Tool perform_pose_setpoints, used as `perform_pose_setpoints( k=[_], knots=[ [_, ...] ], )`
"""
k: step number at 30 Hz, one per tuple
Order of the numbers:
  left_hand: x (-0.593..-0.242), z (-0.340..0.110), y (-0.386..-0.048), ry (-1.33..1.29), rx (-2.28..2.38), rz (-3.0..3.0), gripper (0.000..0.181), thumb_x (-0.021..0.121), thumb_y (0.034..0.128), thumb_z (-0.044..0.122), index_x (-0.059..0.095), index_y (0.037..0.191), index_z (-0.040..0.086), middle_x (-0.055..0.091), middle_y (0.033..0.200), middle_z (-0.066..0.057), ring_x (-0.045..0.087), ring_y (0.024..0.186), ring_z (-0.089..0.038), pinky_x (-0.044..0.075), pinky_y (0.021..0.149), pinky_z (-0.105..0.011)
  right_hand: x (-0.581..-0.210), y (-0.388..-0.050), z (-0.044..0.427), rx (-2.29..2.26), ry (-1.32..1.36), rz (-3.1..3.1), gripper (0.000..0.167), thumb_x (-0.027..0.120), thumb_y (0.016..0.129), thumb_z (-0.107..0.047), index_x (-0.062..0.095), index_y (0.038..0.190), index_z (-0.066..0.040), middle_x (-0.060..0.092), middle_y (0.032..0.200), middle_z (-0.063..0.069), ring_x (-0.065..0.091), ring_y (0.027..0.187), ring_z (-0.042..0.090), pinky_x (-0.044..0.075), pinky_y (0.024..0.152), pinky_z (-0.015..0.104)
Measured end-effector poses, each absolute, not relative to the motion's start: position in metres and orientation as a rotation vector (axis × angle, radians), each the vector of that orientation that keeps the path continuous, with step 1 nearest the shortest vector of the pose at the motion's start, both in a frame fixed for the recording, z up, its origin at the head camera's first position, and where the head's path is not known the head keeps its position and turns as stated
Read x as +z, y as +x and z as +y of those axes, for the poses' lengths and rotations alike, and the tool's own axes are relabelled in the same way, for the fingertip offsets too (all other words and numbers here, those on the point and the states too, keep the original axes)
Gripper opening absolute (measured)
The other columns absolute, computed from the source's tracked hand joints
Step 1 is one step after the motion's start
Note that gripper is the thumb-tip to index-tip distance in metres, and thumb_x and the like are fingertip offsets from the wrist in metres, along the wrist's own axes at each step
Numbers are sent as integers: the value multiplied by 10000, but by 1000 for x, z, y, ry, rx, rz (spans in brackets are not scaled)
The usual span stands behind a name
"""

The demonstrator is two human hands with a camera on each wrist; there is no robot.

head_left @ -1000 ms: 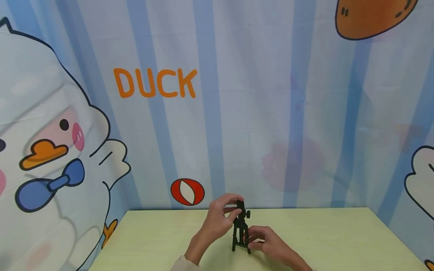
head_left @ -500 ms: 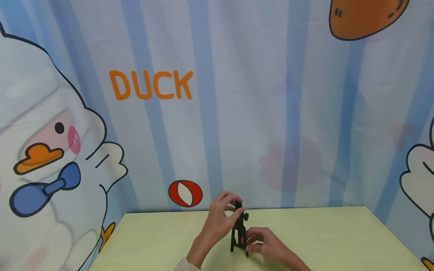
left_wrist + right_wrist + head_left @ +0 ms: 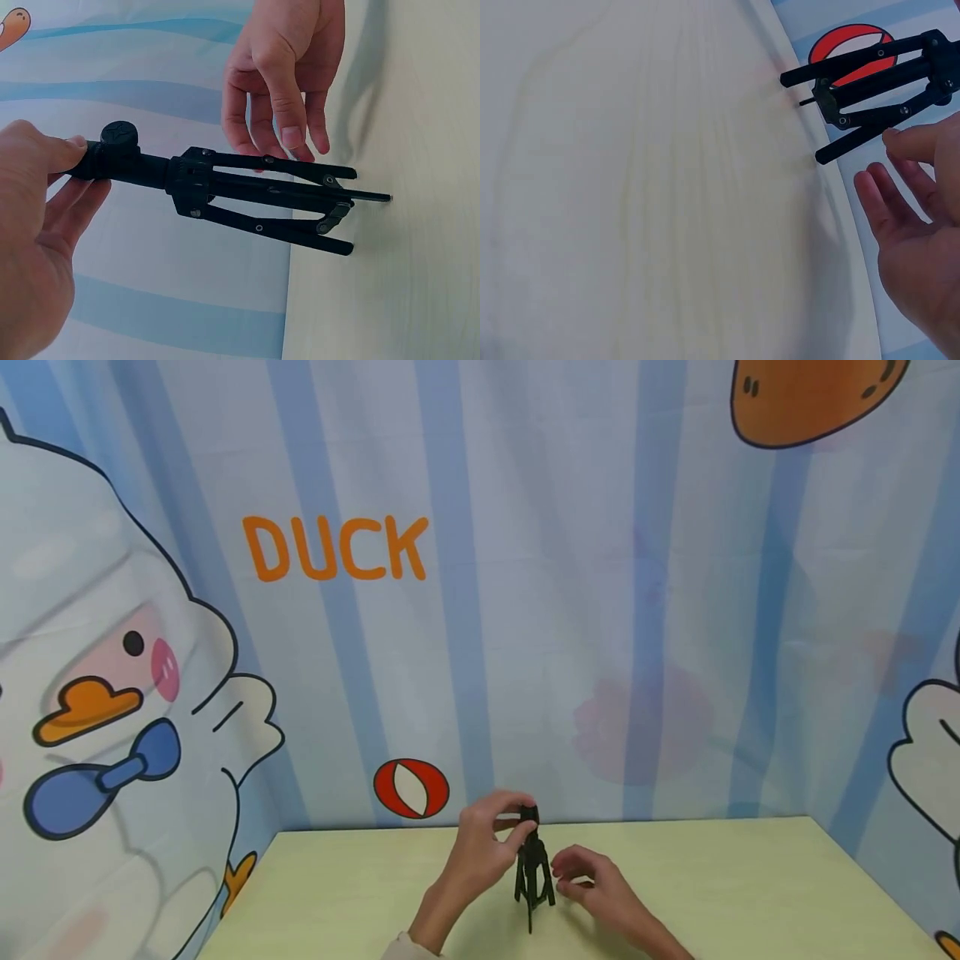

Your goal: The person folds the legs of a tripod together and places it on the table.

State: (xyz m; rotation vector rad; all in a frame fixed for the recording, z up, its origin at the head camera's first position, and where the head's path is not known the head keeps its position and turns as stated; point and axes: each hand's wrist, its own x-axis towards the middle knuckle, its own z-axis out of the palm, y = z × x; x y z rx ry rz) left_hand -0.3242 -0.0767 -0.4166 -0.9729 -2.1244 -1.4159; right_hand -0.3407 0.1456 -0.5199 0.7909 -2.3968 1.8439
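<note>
Where the pale yellow table [image 3: 337, 893] ends, the scene is closed off by a blue-striped curtain [image 3: 540, 610], printed with a white duck [image 3: 127, 677] on the left side, the orange word DUCK [image 3: 335, 548], part of an orange shape [image 3: 813, 402] at upper right and, low down, a red-and-white ball [image 3: 411, 788], which is crossed by tripod legs in the right wrist view. A black tripod [image 3: 533, 864] is held upright over the table, between both hands; whether the surface is touched cannot be told. Its top is pinched by thumb and fingers of the left hand [image 3: 480, 847] and partly covered by them. Space just right of the legs is taken up by the right hand [image 3: 600, 889]: fingers loosely bent, nothing grasped; contact with the nearest leg cannot be confirmed. Pale rivets are seen at the joints; a round knob [image 3: 119, 136] is set near the top. Legs are partly spread, linked by braces [image 3: 334, 217]; the two outer legs are outreached by a thin middle piece [image 3: 371, 196].
</note>
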Motion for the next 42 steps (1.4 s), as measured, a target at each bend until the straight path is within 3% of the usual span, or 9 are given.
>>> perform_pose_setpoints(
  k=[5, 10, 15, 25, 32, 42],
  knots=[
    [-418, -77, -326, -987, -1447, -2133, 345, 721, 936, -71, 711, 1237, 98, 716, 1205, -81, 720, 1087, -249, 595, 870, -265, -520, -342, 147, 1913, 953, -2394, 210, 637, 975, 70, 684, 1179, 51, 700, 1129, 250, 682, 1021, 219, 577, 844, 277],
    [-418, -78, -327, -991, -1509, -2141, 382, 688, 938, -116, 713, 1262, 86, 713, 1244, -73, 704, 1139, -255, 584, 901, -269, -523, -342, 146, 1964, 1081, -2352, 232, 586, 967, 109, 674, 1180, 87, 687, 1140, 292, 683, 1007, 176, 592, 831, 308],
    [-418, -79, -328, -1024, -1532, -2140, 398, 663, 944, -136, 716, 1256, 106, 706, 1259, -62, 684, 1167, -248, 581, 926, -289, -524, -340, 144, 1970, 1101, -2363, 228, 599, 964, 86, 686, 1174, 72, 682, 1146, 289, 697, 1024, 242, 607, 840, 326],
    [-420, -80, -328, -1036, -1495, -2141, 302, 732, 949, -17, 731, 1194, 160, 701, 1192, -71, 689, 1095, -253, 597, 901, -315, -523, -339, 142, 2042, 1060, -2477, 207, 602, 1003, 51, 692, 1190, 56, 686, 1196, 232, 683, 1054, 306, 607, 814, 327],
    [-418, -80, -328, -1043, -1515, -2146, 311, 728, 944, -37, 731, 1194, 148, 704, 1170, -24, 686, 1088, -368, 588, 895, -272, -521, -339, 141, 2013, 1067, -2509, 202, 596, 1010, 49, 696, 1185, 38, 688, 1194, 214, 679, 1072, 356, 598, 822, 297],
    [-419, -80, -327, -1059, -1509, -2161, 313, 719, 956, -25, 719, 1219, 144, 703, 1197, -40, 694, 1106, -260, 584, 910, -276, -522, -338, 141, 1985, 1134, -2493, 182, 610, 1016, 19, 692, 1179, 26, 682, 1177, 194, 678, 1078, 331, 591, 843, 294]
  ],
)
